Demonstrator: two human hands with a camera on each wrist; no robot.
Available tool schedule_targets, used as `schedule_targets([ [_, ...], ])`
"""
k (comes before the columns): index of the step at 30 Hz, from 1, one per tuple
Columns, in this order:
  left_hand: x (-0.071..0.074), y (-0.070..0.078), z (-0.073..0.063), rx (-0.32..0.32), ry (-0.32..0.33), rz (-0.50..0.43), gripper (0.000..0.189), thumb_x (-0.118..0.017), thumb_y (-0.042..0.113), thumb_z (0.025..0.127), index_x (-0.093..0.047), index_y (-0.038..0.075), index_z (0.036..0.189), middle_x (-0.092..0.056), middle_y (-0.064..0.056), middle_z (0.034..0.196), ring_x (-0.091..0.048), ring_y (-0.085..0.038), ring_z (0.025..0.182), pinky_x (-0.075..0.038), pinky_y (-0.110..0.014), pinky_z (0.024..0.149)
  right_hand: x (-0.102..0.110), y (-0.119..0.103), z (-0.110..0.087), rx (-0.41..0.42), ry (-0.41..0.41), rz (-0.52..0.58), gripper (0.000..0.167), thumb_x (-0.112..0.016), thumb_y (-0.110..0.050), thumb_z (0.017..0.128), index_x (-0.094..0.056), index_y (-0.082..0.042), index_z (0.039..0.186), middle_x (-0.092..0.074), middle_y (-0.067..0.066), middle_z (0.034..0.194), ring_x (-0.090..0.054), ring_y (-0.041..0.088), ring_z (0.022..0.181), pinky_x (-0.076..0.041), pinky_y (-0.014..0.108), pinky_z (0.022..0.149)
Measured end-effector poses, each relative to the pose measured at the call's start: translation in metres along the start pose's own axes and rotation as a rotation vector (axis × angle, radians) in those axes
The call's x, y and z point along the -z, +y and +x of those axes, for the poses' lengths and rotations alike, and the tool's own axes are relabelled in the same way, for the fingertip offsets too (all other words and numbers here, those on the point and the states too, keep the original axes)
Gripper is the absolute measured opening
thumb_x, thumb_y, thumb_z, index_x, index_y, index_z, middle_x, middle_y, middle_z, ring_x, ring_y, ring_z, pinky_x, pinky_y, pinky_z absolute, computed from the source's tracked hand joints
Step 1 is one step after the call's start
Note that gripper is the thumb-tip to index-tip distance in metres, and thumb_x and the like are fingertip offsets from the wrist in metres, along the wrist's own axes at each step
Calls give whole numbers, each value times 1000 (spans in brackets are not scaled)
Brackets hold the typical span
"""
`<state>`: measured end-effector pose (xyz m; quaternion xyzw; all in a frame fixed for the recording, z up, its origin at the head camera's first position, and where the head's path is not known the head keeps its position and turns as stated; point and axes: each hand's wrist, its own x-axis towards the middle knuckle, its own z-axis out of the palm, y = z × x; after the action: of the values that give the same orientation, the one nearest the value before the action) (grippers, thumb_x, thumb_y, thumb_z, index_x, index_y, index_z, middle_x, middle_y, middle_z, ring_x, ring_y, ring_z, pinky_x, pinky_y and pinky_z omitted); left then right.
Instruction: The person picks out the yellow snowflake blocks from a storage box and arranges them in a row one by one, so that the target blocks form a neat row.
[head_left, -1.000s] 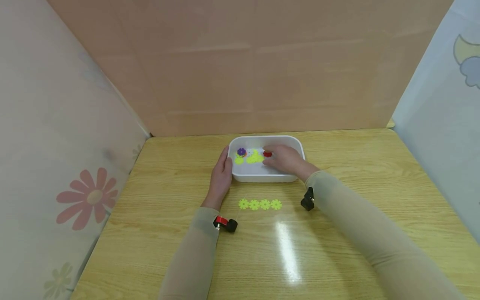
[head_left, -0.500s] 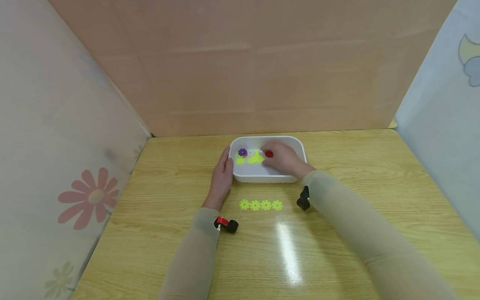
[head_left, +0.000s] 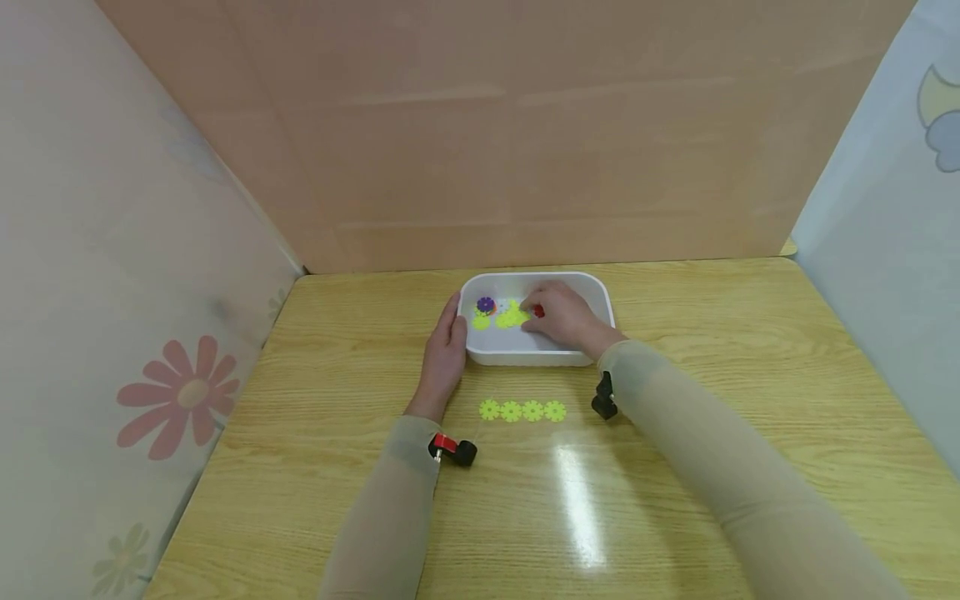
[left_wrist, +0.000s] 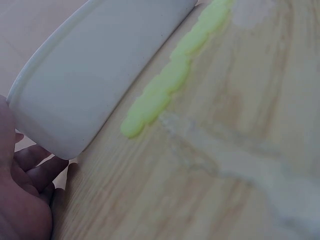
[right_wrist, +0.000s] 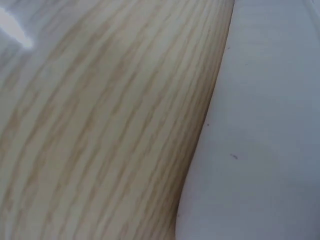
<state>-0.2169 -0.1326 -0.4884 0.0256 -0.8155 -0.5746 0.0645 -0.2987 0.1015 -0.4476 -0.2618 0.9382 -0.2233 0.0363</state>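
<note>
My left hand (head_left: 444, 357) holds the left end of a white plastic tray (head_left: 532, 358), its fingers against the wall. In the left wrist view, the fingers (left_wrist: 42, 170) bend under the tray's corner. My right hand (head_left: 564, 315) reaches inside the tray, thumb and forefinger parted at the edge of a pile of yellow snowflake discs (head_left: 507, 319). A red disc (head_left: 538, 311) shows between that thumb and forefinger, partly covered by the hand. A purple disc (head_left: 485, 305) lies at the tray's left, with a white one (head_left: 503, 306) beside it. The right wrist view shows no fingers.
Several yellow snowflake discs (head_left: 522, 411) form a straight row on the wooden table (head_left: 337, 400), just in front of the tray. A brown panel (head_left: 510, 167) stands behind the table, with pale printed sheets (head_left: 67, 250) at both sides.
My right hand has shifted slightly left inside the tray, and its thumb and forefinger have come nearer each other, covering more of the red disc. My left hand keeps its place at the tray.
</note>
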Motion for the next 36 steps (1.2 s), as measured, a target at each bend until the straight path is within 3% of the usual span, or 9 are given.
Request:
schedule_targets([
  [7,0,-1,0,6,-4,-1,60,-36,45,119,-33,28,176,-35,3,178,-30,-23,164,-26,-46,134,-3,0,2,-2,18,-4,35,-90,-22,95,-82,-3,123,-73,17,129,-59,38,130,-43,52,121],
  [14,1,-2,1,2,-3,6,59,-36,44,119,-34,27,176,-35,4,178,-30,-22,165,-26,-46,134,-5,1,3,22,47,8,33,-93,-20,92,-81,-2,117,-76,13,116,-64,34,115,-50,50,110],
  [24,0,-2,1,-8,-1,3,58,-36,40,120,-33,25,176,-35,4,178,-29,-22,165,-26,-47,135,-5,1,3,-3,59,27,31,-89,-15,95,-78,-1,120,-71,10,99,-60,29,98,-50,48,94],
  [36,-1,-2,1,-12,-7,-1,58,-37,38,120,-33,25,176,-35,4,178,-29,-22,165,-25,-47,135,-5,2,-1,-39,84,1,30,-86,-19,97,-82,1,119,-70,8,90,-60,28,94,-52,46,94],
])
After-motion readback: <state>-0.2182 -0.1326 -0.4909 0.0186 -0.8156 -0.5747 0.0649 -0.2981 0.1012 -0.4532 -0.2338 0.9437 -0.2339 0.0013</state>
